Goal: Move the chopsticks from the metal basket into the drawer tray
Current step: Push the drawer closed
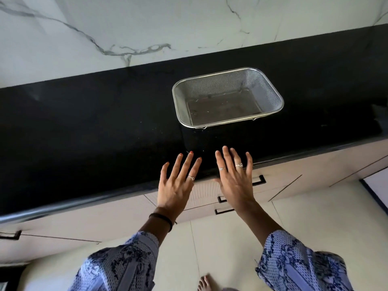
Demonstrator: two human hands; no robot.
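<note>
A rectangular metal mesh basket [227,97] stands on the black countertop [84,133], right of the middle. Nothing lies inside it; no chopsticks are in view. My left hand [176,183] and my right hand [235,177] hover side by side over the counter's front edge, just in front of the basket. Both palms face down with fingers spread and hold nothing. The drawers [210,196] below the counter are closed, so the drawer tray is hidden.
A white marble wall [147,24] rises behind the counter. Beige drawer fronts with black handles [259,180] run under the counter edge. A pale tiled floor [220,248] and a bare foot [206,283] lie below.
</note>
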